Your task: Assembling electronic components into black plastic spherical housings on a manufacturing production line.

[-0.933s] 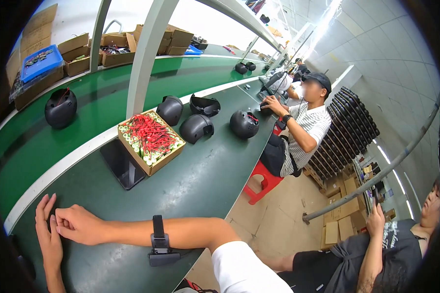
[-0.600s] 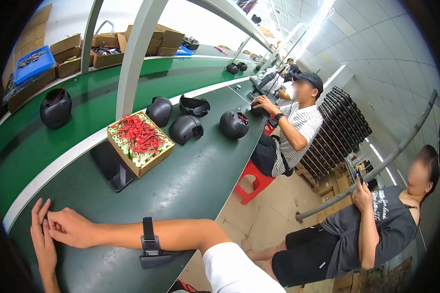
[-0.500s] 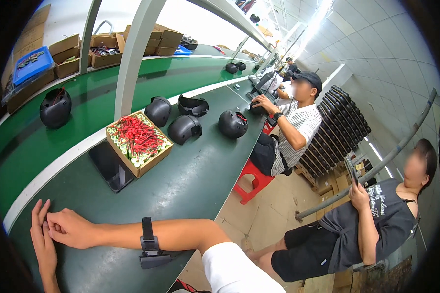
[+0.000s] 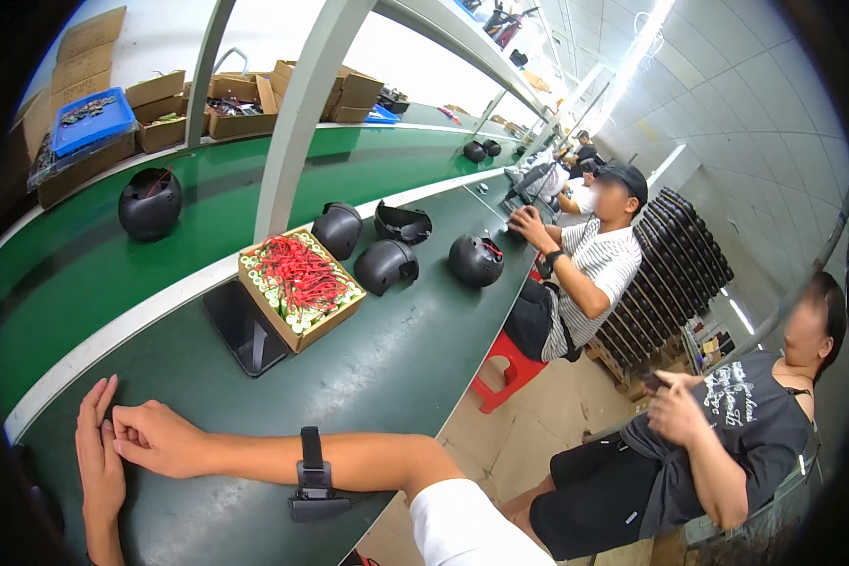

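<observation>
My left hand (image 4: 100,455) is held above the near left of the dark green table, with its fingers stretched out. My right hand (image 4: 163,440) rests against it, fingers curled in, and nothing shows in either hand. A black device is strapped round my right forearm. Nearest to my hands on the table lies a black smartphone (image 4: 245,327). Touching it is a cardboard box (image 4: 330,318) full of green-wrapped battery cells with red wires (image 4: 297,274). Beyond the box sit several black rounded shells, one (image 4: 475,260) with a red wire showing.
A green conveyor belt (image 4: 226,198) runs behind a grey post (image 4: 302,113), carrying another black shell (image 4: 149,204). Cardboard boxes and a blue tray (image 4: 92,121) line the far side. A seated co-worker (image 4: 585,274) handles a dark part; another person (image 4: 698,443) stands at right.
The whole view has shifted, so the table and its things sit farther right. My hands stay together in much the same pose. The standing person's hands have moved.
</observation>
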Demonstrator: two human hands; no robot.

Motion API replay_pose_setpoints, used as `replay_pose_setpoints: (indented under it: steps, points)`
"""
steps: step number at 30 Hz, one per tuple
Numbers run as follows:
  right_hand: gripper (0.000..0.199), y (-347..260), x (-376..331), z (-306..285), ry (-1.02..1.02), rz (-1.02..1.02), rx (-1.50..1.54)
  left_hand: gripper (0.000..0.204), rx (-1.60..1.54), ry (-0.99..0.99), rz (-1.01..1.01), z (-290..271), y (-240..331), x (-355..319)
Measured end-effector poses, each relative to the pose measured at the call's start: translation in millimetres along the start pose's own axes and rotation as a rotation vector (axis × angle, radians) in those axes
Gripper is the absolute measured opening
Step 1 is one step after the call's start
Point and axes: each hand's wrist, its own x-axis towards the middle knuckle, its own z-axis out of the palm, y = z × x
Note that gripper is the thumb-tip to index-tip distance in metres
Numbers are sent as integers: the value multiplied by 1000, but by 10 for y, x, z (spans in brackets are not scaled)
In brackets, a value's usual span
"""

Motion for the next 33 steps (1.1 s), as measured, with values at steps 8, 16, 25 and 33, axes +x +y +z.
replay_pose_setpoints:
  steps: [8, 16, 25, 33]
  points:
    - [19, -73, 3, -22, -38, 69, 16, 53, -110, 44, 2, 68, 12, 9]
    - [21, -28, -14, -65, -53, 55, -28, 62, -116, 111, -96, 79, 114, 66]
    - [23, -78, -13, -40, -32, 35, -2, 67, 49, 116, -1, 57, 88, 51]
    - [25, -103, -2, -23, -38, 56, -32, 49, 50, 108, -8, 39, 96, 64]
